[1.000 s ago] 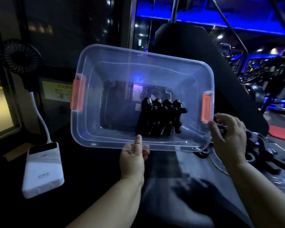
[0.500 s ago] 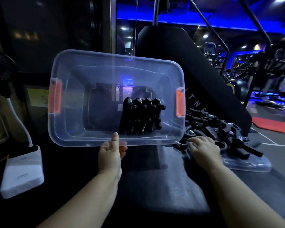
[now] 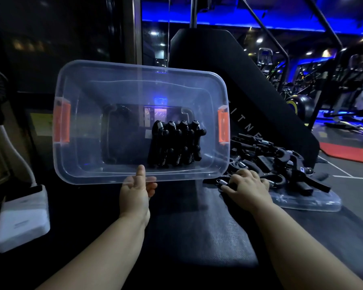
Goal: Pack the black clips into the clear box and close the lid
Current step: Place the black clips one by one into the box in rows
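Head view: the left hand (image 3: 137, 192) grips the near rim of the clear box (image 3: 92, 164), index finger laid up against the wall and the other fingers curled under the edge; the box is tipped so that its opening faces the camera, with an orange latch (image 3: 61, 122) on its left end and another on its right; 4 packed clips (image 3: 176, 144) stand side by side in a row, right of the middle of the floor. To the right, the pile of clips (image 3: 281, 158) lies on the lid (image 3: 314, 203), which rests flat on the dark surface; the right hand (image 3: 247, 185) is down at the near left edge of that pile, fingers curled round a loose clip (image 3: 222, 182) whose spring shows by the fingertips. A white power bank (image 3: 21, 218) lies at the near left.

The step in hand looks like fetching the next clip; it would go best lifted free of its neighbours, turned to match the row, and set on the bare floor to the left of the 4, with the box kept steady so the row does not slide.
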A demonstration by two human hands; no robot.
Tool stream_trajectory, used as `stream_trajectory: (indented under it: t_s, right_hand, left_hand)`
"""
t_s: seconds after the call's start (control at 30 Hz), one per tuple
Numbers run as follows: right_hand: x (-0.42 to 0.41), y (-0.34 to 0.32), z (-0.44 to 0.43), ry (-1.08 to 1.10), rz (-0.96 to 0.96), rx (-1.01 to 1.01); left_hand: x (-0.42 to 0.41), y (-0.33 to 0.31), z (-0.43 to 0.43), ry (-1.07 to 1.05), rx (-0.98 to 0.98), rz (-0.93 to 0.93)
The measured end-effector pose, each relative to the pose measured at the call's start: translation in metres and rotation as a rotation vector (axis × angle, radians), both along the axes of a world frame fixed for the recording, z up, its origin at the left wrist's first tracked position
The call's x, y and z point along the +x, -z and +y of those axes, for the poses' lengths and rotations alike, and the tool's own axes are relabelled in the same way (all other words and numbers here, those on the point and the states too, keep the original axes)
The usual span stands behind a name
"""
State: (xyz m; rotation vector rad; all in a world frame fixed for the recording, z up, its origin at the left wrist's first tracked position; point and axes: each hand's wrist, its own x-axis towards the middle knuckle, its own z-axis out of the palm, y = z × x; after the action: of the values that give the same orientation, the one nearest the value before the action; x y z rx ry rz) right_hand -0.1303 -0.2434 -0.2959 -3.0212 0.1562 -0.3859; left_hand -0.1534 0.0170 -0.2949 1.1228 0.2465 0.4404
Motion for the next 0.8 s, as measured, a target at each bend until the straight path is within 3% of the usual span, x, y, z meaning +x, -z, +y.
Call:
stream_trajectory:
  t_s: [0.3,0.8]
  right_hand:
    - [-0.019,-0.01,-0.004,-0.023,0.008,0.073]
    - [-0.014,-0.005,0.001,-0.014,-0.194,0.15]
  left_hand:
    - [-0.001,-0.001,0.001,0.012,-0.004,-0.007]
    - [-0.003,-0.001,0.001,0.017,-0.006,-0.008]
